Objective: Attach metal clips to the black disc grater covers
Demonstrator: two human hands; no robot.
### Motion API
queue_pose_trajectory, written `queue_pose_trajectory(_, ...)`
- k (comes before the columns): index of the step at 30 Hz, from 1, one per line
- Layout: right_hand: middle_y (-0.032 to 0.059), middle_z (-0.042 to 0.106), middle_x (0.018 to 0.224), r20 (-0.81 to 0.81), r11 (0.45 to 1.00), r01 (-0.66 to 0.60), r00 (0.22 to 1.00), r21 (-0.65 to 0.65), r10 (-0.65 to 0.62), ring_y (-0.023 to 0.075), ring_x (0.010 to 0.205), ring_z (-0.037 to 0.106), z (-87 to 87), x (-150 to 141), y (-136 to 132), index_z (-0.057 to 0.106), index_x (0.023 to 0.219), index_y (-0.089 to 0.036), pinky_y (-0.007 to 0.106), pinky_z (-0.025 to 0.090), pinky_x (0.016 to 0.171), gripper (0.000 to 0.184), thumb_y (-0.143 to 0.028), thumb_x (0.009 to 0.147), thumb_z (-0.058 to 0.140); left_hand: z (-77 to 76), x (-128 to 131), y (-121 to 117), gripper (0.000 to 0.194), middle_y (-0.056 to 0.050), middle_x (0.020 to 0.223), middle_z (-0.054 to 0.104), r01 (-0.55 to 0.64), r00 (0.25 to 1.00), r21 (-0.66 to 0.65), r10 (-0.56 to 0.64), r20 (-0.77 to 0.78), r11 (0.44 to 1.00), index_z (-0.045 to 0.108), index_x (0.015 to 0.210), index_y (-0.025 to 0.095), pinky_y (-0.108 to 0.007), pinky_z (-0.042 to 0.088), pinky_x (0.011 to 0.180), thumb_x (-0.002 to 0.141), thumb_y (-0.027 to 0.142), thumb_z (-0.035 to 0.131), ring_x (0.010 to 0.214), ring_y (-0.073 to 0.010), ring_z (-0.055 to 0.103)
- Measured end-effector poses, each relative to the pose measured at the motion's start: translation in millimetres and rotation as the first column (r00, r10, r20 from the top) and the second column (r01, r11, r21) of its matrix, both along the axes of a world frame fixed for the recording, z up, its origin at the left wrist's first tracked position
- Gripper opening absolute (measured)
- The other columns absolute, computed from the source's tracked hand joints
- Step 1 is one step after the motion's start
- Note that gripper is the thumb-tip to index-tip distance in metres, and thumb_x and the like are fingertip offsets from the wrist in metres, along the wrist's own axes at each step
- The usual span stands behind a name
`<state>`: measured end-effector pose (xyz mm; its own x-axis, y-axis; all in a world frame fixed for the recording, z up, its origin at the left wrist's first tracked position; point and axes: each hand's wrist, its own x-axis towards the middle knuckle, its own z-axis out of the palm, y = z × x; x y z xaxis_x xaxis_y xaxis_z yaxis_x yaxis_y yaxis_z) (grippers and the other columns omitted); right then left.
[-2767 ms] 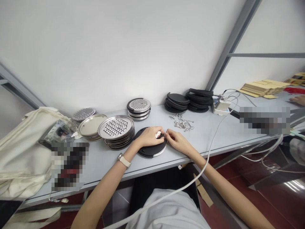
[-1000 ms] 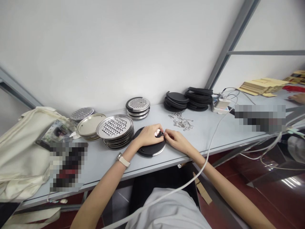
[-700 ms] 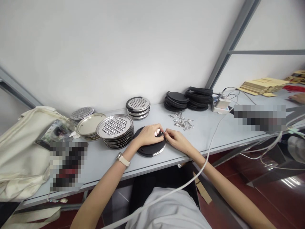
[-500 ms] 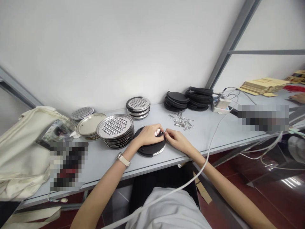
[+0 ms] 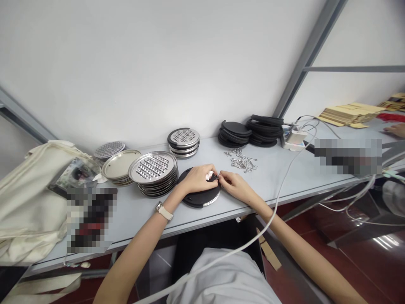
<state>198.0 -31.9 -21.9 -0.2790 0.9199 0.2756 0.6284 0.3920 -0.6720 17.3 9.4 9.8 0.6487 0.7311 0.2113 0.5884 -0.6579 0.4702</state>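
A round black disc [image 5: 202, 197] with a silvery rim showing at its front right lies near the table edge. My left hand [image 5: 199, 179] rests over it, fingers curled at its right side, with a white scrap [image 5: 209, 175] by the index finger. My right hand [image 5: 233, 185] meets it there, thumb and forefinger pinched on a tiny metal piece at the disc's edge; its exact shape is hidden. Behind the hands lie several small loose metal clips [image 5: 242, 161]. Left of the disc stands a stack of round metal graters [image 5: 154, 169].
Further left are plain metal discs [image 5: 122, 164] and a cream cloth bag [image 5: 34, 194]. Grater discs [image 5: 184, 137] and black discs [image 5: 234, 130] stand along the wall. A white cable [image 5: 274, 207] crosses before my right forearm. Another person's hand [image 5: 395, 129] shows at far right.
Both hands stay at the disc's right edge with almost no visible finger movement. The whole view has shifted slightly since the oldest frame.
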Motion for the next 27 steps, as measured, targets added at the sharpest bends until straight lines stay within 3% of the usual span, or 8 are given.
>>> queue_pose_trajectory(27,-0.0050,0.041,0.056,0.000,1.000,0.000,1.000,-0.003,0.000,0.0114,0.055,0.041,-1.3,0.8,0.2,0.038,0.067,-0.020,0.024,0.028,0.055,0.025,-0.027,0.090,0.041,-2.2,0.6,0.3,0.017,0.002,0.087,0.065,0.005,1.000,0.020,-0.005,0.009,1.000,0.055,0.091,0.024,-0.028,0.042,0.068,0.076,0.032,0.059,0.078,-0.0173,0.060)
